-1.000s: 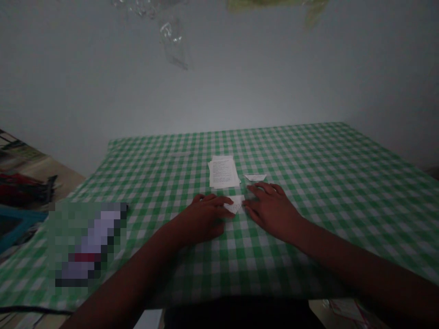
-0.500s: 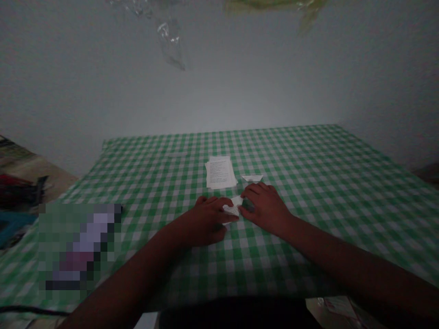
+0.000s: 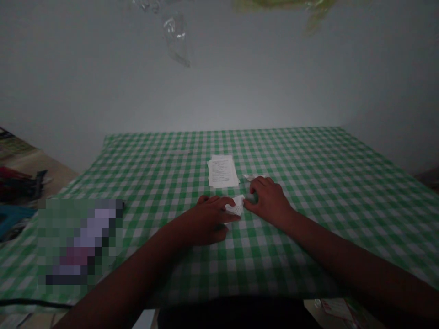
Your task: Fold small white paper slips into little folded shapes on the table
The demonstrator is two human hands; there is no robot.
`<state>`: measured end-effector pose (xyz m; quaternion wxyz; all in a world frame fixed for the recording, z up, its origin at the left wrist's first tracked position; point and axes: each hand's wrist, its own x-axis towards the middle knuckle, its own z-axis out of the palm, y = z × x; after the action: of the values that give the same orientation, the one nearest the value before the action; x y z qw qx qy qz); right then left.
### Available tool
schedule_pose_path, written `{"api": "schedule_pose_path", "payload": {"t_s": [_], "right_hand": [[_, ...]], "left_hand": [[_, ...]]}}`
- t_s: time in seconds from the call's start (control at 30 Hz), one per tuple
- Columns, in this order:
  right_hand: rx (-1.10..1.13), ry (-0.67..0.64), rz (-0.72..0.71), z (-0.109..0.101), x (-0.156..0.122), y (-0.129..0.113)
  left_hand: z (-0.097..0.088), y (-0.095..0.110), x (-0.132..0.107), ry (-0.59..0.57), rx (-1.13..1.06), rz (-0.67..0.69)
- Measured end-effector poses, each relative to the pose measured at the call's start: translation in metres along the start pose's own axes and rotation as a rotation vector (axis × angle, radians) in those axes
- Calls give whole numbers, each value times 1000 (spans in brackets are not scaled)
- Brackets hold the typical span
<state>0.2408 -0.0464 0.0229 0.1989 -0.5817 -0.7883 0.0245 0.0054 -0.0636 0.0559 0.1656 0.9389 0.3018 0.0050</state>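
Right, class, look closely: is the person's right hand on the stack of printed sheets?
No, the right hand rests on the green-checked tablecloth, nearer the person than the printed sheets.

This looks like a room in a home, though nothing settles it for certain. A green gingham tablecloth [image 3: 291, 155] covers a table set against a plain, pale wall [image 3: 219, 82]. Clear plastic [image 3: 176, 36] and something yellow-green [image 3: 281, 4] hang into view at the top. Down to the left, a red cloth [image 3: 13, 180] and a blue object [image 3: 13, 214] sit beyond the table's edge, and a black cable [image 3: 34, 302] runs below it, with a scrap of paper [image 3: 336, 308] low on the right.
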Motion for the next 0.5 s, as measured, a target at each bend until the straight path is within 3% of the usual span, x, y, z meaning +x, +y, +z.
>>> {"api": "schedule_pose_path", "payload": {"t_s": [0.23,0.5], "right_hand": [[54,-40,-92,-3,-14,-16],[37,11,41,5,6,3]], "left_hand": [[2,0,0,25,32,19],[0,1,0,17,13,6]]}}
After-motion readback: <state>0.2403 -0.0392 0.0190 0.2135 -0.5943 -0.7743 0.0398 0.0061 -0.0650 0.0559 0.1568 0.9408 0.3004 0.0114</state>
